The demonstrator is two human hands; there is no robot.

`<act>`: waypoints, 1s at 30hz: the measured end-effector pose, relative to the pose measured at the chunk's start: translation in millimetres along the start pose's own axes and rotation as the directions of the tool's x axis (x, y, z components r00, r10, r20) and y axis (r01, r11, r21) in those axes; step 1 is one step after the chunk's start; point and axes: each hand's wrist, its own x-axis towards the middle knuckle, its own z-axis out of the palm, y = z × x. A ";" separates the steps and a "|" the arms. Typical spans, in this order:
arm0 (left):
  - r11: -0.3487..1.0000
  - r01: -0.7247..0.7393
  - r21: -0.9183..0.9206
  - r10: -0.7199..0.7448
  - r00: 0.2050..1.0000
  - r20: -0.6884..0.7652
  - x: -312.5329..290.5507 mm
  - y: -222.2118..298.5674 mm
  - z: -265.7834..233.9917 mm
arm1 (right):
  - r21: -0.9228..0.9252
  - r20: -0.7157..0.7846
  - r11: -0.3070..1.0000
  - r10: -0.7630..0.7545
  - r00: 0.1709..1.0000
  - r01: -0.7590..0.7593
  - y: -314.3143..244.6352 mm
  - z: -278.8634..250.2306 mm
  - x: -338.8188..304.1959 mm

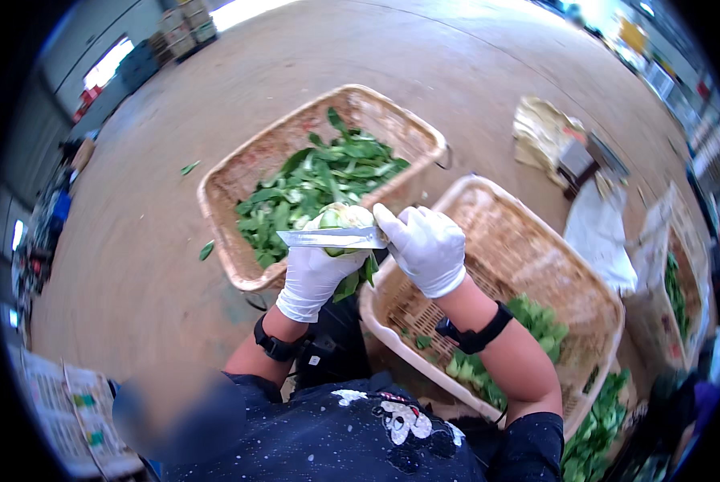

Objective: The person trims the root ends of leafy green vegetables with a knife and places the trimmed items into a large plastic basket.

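Observation:
In a white glove, my left hand (310, 279) is closed around a leafy green vegetable that looks like bok choy (340, 215). Its pale base points up and away from me, and green leaves hang below the hand. My right hand (429, 249), also gloved, grips a knife (328, 238) by its handle, which the fingers mostly hide. The blade points left and lies across the vegetable just above my left hand. Beyond both hands stands a tan plastic basket (230, 178) with a heap of loose green leaves (291, 189).
A second tan basket (528, 261) stands at my right, with leafy greens (540, 321) in its near end. More greens (605, 426) lie beside it. Farther right are a white sack (601, 233), a crumpled yellowish sack (536, 132) and another crate (657, 297). A white crate (55, 402) is at lower left.

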 end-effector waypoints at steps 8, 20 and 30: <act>0.996 0.084 -0.005 -0.082 0.952 -0.294 3.2 -18.2 -75.0 | 0.205 -0.011 0.970 -0.134 0.991 0.133 -40.2 64.4 69.0; 0.986 0.005 -0.167 -0.086 0.870 -0.485 6.4 -41.6 -89.5 | -0.337 0.630 0.701 0.664 0.403 -0.629 31.7 131.7 67.8; 0.998 0.040 0.050 -0.048 0.984 0.170 8.3 -34.7 22.5 | 0.696 0.388 0.380 0.514 0.765 -0.609 -11.8 -2.0 -41.4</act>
